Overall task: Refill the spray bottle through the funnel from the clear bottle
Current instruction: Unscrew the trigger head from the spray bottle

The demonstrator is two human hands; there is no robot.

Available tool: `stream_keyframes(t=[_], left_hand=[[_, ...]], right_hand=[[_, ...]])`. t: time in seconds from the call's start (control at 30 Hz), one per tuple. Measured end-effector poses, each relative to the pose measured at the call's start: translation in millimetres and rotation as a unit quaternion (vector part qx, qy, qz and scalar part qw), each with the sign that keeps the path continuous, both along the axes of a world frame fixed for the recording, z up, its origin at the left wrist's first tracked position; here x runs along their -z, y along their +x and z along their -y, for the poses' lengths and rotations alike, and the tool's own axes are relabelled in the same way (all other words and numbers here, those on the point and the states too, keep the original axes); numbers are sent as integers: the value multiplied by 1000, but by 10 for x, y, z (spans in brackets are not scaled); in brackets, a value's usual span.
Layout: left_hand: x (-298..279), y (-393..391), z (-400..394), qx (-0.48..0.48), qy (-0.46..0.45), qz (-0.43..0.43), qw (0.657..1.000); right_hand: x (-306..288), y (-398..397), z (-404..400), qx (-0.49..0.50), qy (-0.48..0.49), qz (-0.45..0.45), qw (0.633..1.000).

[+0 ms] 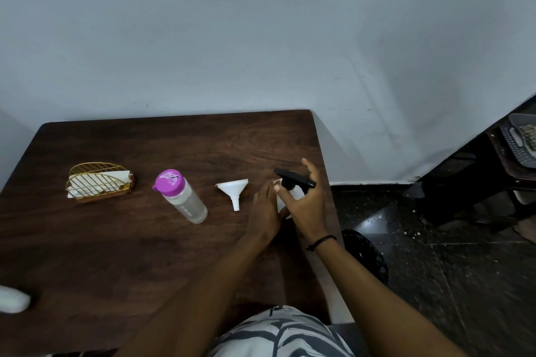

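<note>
Head view: both hands flank the sprayer (293, 182); left hand (265, 211) flat against its side, right hand (309, 206) spread loosely around its black head, neither clamped.

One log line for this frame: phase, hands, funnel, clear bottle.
phase: opening spray bottle | left hand: on its body | right hand: at black head | funnel: on table, unused | clear bottle: capped

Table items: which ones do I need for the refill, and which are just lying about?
Needed: spray bottle, between left hand and right hand; funnel; clear bottle.
Lying about: wire napkin holder; white object at the table's near-left edge.
</note>
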State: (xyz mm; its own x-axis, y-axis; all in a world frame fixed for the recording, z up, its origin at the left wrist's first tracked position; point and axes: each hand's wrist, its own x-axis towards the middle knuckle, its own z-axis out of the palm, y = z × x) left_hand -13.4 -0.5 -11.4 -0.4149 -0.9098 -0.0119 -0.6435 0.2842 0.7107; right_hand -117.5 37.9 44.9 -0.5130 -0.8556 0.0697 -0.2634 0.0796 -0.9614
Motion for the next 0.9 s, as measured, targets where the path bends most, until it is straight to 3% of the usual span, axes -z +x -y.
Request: stream_keyframes(t=[0.33,0.57,0.9], left_hand=[[31,-44,33,-4,5,16,1000],[148,3,55,-5,4,10,1000],[121,-28,46,-1,5,1,1000]], right_hand=[[-27,-95,2,-6,-4,20,1000],[-9,38,-2,18,-9,-59,998],[-95,-6,-36,15,-6,2,1000]])
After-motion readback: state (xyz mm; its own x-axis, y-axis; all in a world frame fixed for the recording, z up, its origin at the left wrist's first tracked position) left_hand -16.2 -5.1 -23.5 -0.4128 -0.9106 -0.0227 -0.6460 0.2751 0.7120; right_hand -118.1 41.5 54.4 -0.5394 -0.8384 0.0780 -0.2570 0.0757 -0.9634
